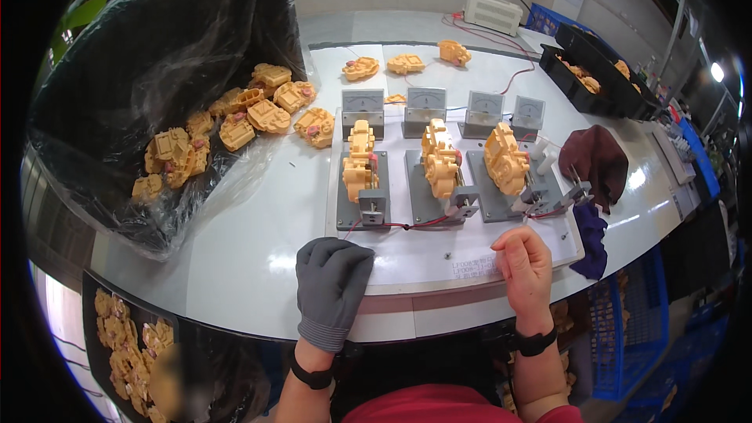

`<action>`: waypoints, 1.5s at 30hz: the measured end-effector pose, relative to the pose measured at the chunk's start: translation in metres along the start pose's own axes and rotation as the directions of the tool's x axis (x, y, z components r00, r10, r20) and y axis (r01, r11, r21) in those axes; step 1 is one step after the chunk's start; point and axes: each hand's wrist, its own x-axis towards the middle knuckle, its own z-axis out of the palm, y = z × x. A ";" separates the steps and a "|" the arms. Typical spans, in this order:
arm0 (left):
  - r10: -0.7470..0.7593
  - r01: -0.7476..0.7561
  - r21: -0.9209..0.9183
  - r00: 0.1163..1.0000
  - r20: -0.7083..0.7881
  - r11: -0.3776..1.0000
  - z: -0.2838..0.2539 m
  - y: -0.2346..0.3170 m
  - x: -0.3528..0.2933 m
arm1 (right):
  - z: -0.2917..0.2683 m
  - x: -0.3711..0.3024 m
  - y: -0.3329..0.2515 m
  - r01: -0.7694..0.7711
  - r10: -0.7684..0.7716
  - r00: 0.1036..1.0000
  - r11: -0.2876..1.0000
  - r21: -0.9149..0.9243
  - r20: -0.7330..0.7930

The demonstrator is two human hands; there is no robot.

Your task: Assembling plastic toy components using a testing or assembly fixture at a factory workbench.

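My left hand (333, 286), in a grey knit glove, lies at the front left edge of a white test board (407, 270), fingers curled in, nothing showing in it. My bare right hand (523, 270) is loosely closed over the board's front right part, with no object visible in it. Between and beyond them, three yellow-orange plastic gearbox-like assemblies (360, 160), (440, 158), (506, 158) sit upright on grey fixtures (433, 202) with small clamps at the front. Red wires (429, 223) run along the fixtures. Neither hand touches the assemblies.
Panel meters (363, 103) stand behind the fixtures. More assemblies (269, 116) spill from a black plastic-lined bin (180, 39) at left; several lie at the back. A power supply (492, 14), black trays (576, 82), and maroon (595, 164) and purple cloths (589, 243) are further right.
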 end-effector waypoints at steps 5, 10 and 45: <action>-0.001 0.001 0.015 1.000 -0.003 1.000 0.000 0.000 -0.001 | -0.001 -0.001 0.001 -0.013 0.013 1.000 1.000 0.002 0.001; 0.003 -0.003 -0.001 1.000 -0.014 1.000 0.001 0.000 -0.001 | -0.001 -0.001 0.001 0.007 -0.007 1.000 1.000 -0.012 -0.002; -0.024 0.023 0.020 0.999 0.043 1.000 -0.002 0.003 0.001 | 0.002 -0.001 -0.003 -0.020 0.020 1.000 0.999 -0.034 -0.008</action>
